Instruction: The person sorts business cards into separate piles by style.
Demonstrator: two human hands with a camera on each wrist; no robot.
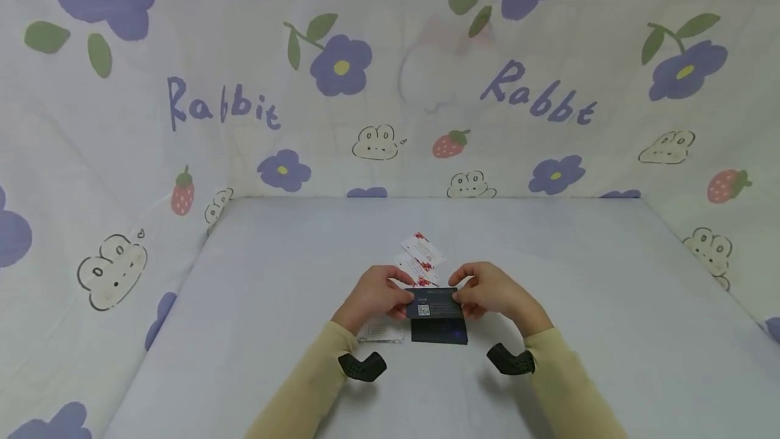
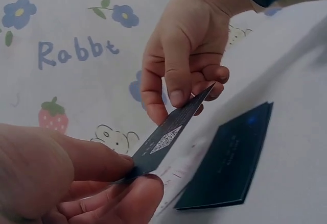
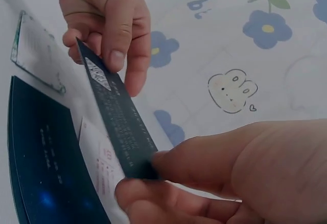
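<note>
Both hands hold one dark business card between them, raised over the table, with a white QR code on its face. My left hand pinches its left end between thumb and fingers. The right end is pinched by my right hand. Just below it in the head view lies a small stack of dark cards with a blue glint on top. White cards with red floral print lie beyond the hands, partly overlapped by the held card. Beside the dark stack, a pile of white cards with a patterned edge sits near my left hand.
The cards lie on a white-covered table. Behind it and along both sides hangs a pale cloth printed with flowers, rabbits and strawberries. A black wrist device is worn on each forearm.
</note>
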